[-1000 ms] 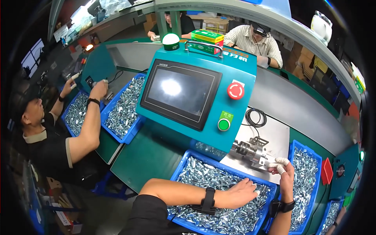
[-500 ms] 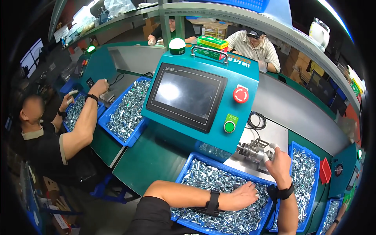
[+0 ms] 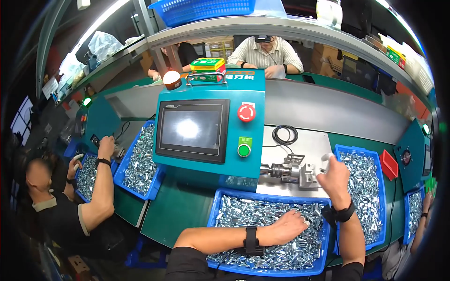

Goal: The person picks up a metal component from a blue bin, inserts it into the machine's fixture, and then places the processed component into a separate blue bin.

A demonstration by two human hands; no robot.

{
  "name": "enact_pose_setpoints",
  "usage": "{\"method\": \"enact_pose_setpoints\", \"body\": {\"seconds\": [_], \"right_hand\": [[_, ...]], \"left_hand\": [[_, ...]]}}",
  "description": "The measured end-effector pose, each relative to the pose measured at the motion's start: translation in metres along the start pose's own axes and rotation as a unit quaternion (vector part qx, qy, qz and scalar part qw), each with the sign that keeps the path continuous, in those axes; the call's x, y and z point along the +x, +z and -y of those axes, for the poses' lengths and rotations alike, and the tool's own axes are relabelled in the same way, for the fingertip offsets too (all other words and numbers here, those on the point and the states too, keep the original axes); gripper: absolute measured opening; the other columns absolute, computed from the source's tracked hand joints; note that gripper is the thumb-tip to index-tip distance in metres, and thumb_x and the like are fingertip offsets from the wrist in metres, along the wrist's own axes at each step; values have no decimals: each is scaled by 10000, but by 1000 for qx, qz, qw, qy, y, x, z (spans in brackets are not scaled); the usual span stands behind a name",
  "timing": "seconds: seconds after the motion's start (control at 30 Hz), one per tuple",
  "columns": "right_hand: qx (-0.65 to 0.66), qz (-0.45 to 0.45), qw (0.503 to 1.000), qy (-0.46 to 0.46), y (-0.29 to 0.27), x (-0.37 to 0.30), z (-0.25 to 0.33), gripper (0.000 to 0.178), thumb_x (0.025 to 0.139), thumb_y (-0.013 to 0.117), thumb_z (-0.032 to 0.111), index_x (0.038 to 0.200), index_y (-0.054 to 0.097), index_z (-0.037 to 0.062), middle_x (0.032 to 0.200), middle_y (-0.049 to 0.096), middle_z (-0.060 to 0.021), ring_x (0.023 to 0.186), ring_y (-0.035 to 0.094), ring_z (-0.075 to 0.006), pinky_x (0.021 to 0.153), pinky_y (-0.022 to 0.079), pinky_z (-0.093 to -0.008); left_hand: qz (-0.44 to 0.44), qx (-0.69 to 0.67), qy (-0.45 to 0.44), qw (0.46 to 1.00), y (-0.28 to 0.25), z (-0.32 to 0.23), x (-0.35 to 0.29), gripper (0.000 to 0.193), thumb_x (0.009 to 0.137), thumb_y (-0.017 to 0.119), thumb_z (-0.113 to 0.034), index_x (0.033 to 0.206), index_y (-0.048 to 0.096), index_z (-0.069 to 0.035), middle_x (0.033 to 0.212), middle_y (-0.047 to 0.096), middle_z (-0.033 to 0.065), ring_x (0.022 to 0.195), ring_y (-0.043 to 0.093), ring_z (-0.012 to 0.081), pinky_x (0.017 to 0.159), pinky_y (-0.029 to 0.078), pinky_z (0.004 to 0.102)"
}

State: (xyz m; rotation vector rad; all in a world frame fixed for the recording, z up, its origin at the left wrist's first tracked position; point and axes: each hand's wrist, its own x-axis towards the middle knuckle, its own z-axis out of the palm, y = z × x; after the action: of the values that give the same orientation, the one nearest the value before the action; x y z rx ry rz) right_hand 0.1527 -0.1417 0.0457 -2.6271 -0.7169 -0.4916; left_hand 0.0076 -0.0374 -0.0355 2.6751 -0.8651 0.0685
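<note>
My left hand [image 3: 287,228] rests, fingers curled and close together, on a heap of small shiny metal sleeves [image 3: 253,210] in a blue bin [image 3: 269,273]. What its fingertips hold, if anything, is hidden. White covers wrap some fingertips of both hands. My right hand [image 3: 335,180] is raised just right of a metal clamping fixture [image 3: 307,175], thumb and forefinger apart, with no part seen between them. Left of that fixture, a round chuck [image 3: 278,170] sticks out of the teal machine [image 3: 211,86].
The machine carries a dark screen [image 3: 191,129], a red stop button [image 3: 246,113] and a green button [image 3: 243,150]. A second blue bin of parts [image 3: 361,196] stands right of my arm, beside a red tray [image 3: 388,165]. A co-worker [image 3: 61,201] sits at left; others work across the bench.
My view has turned, shifting the scene. My right hand has drawn back from the fixture, its fingers spreading. My left hand stays in the bin. The lamp on the machine has turned from green to reddish-white.
</note>
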Motion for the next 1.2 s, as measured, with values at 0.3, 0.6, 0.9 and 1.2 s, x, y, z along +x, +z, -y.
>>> {"method": "enact_pose_setpoints", "body": {"seconds": [0.3,0.6,0.9,1.2], "right_hand": [[-86,-42,977,192,-24,-63,-151,363,739,708,285,1013,588,80,687,623,-167,688,618,-359,623,459,-435],[314,-7,934,173,-18,-39,-99,333,835,703,211,1074,583,14,619,522,44,493,431,-44,451,336,-224],[585,57,786,193,7,-47,-78,248,877,645,137,1083,584,13,633,541,51,473,424,-12,408,294,-196],[489,-64,860,128,4,-54,-82,238,858,650,74,1080,592,10,594,468,80,520,340,10,446,255,-200]], "left_hand": [[-18,-26,-67,997,-54,1,-2,151,612,610,-46,761,597,-72,763,592,98,855,567,287,750,429,396],[-193,-218,-146,945,-84,19,13,196,749,707,-70,935,644,-62,889,651,87,844,614,259,747,488,337],[-152,-102,-145,972,-96,26,29,232,756,703,-61,980,644,-47,887,644,92,842,600,263,750,484,346],[-123,11,-131,984,-104,61,79,186,741,699,-75,927,705,-87,815,637,72,792,527,265,711,433,367]]}}
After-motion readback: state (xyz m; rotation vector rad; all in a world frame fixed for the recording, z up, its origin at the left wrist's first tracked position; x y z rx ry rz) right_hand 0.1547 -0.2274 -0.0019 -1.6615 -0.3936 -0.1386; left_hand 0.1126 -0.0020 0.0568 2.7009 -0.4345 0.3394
